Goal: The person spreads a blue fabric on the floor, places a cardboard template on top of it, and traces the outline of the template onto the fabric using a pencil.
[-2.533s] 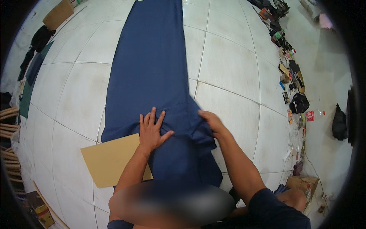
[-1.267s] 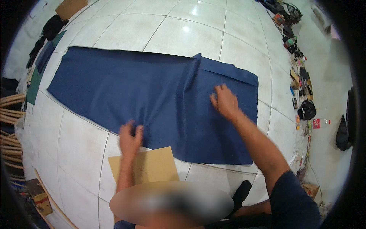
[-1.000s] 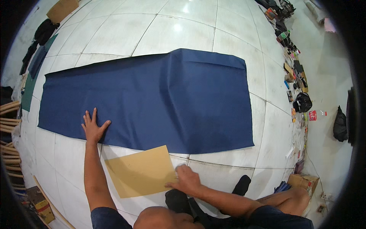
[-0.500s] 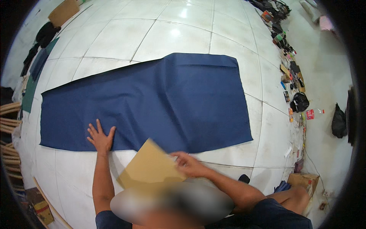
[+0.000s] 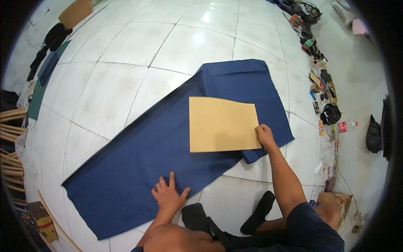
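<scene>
A long piece of dark blue fabric [image 5: 142, 168] lies slantwise on the white tiled floor, with a fold near its right part. My left hand [image 5: 168, 195] rests on the fabric near its front edge, fingers spread. In my right hand [image 5: 265, 136] is the right edge of a tan cardboard sheet [image 5: 222, 126], gripped between thumb and fingers. The sheet is over the right half of the fabric, its left and top edges free. Whether it touches the fabric along its whole underside I cannot tell.
Bundled tan rods [image 5: 11, 126] lie at the left, near a green strip [image 5: 37, 101] with dark cloth on it. Along the right wall runs a row of clutter with a black bag [image 5: 331, 113] and a plastic bottle [image 5: 346, 126]. My feet in black socks [image 5: 258, 214] are in front.
The cardboard sheet has gone from near my body to over the fabric's right half, carried by my right hand. The fabric's left end has swung toward me, with my left hand on it.
</scene>
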Demonstrator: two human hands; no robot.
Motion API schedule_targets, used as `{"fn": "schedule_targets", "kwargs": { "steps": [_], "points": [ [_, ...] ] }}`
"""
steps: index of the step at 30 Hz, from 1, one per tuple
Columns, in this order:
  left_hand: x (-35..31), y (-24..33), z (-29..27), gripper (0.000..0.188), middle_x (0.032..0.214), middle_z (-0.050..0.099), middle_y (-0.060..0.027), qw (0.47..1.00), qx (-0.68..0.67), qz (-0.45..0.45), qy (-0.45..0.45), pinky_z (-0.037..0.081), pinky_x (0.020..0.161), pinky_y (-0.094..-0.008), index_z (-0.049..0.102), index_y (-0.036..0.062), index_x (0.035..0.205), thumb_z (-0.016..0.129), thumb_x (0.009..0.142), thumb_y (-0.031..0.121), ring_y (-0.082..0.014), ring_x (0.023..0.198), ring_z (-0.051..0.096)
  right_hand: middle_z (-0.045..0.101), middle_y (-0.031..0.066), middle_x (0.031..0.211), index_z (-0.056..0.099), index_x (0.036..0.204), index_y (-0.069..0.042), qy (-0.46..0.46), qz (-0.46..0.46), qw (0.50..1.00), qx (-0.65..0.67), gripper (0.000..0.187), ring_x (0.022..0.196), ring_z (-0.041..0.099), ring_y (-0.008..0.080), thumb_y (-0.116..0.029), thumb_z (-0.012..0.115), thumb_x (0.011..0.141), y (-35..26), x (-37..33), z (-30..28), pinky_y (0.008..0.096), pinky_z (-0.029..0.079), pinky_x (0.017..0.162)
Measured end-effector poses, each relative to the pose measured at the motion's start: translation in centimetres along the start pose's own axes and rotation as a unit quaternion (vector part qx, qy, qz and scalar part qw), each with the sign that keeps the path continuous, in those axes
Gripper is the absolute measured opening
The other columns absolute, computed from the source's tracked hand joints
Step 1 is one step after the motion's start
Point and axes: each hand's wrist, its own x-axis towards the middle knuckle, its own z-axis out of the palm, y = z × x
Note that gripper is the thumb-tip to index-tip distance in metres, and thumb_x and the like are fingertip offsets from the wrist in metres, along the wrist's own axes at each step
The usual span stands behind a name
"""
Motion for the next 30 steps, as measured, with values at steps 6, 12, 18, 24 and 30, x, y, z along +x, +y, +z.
{"fn": "schedule_targets", "kwargs": {
  "steps": [6, 12, 18, 24, 30],
  "points": [
    [2.8, -8.2, -9.8, 0.070, 0.111, 0.073, -0.0161, 0.949, -0.115, 0.162, -0.243, 0.052, 0.095, -0.0407, 0.070, 0.0069, 0.129, 0.070, 0.087, 0.063, -0.0265, 0.105, 0.069, 0.064, 0.0233, 0.128, 0.059, 0.134, -0.001, 0.100, -0.082, 0.966, -0.222, 0.061, 0.120, 0.062, 0.0420, -0.048, 0.061, 0.096, -3.1, -2.4, -0.9, 0.0506, 0.051, 0.099],
    [22.4, -4.2, -17.9, 0.058, 0.092, 0.070, -0.0112, 0.893, -0.376, 0.195, 0.152, 0.048, 0.085, -0.0332, 0.074, -0.0037, 0.106, 0.049, 0.107, 0.049, -0.0192, 0.088, 0.062, 0.045, 0.0236, 0.154, 0.040, 0.153, -0.003, 0.108, -0.120, 0.949, -0.270, 0.077, 0.140, 0.047, 0.0392, -0.053, 0.060, 0.097, -2.6, -2.9, 0.8, 0.0520, 0.043, 0.112],
    [33.6, 6.6, -16.0, 0.062, 0.125, 0.067, -0.0304, 0.969, -0.173, 0.140, 0.110, 0.047, 0.105, -0.0423, 0.071, -0.0050, 0.120, 0.053, 0.100, 0.050, -0.0426, 0.121, 0.063, 0.042, 0.0244, 0.157, 0.040, 0.153, -0.003, 0.046, -0.127, 0.945, -0.298, 0.070, 0.143, 0.043, 0.0409, -0.047, 0.057, 0.101, -2.8, 3.3, -2.2, 0.0507, 0.042, 0.114],
    [33.3, 11.4, -14.1, 0.069, 0.131, 0.064, -0.0315, 0.924, -0.327, 0.190, -0.062, 0.051, 0.102, -0.0443, 0.062, -0.0077, 0.134, 0.057, 0.098, 0.050, -0.0398, 0.115, 0.067, 0.048, 0.0228, 0.152, 0.057, 0.140, -0.005, 0.156, -0.137, 0.930, -0.304, 0.049, 0.135, 0.051, 0.0398, -0.038, 0.054, 0.104, -3.2, 5.5, -2.1, 0.0490, 0.049, 0.105],
    [32.9, 10.6, -17.0, 0.058, 0.132, 0.065, -0.0272, 0.856, -0.429, 0.097, -0.272, 0.053, 0.100, -0.0417, 0.061, -0.0038, 0.138, 0.056, 0.100, 0.040, -0.0333, 0.115, 0.068, 0.067, 0.0153, 0.112, 0.064, 0.129, -0.010, 0.021, -0.250, 0.966, -0.056, 0.037, 0.098, 0.068, 0.0324, -0.032, 0.064, 0.100, -11.7, -10.3, 8.6, 0.0448, 0.055, 0.079]
  ]
}}
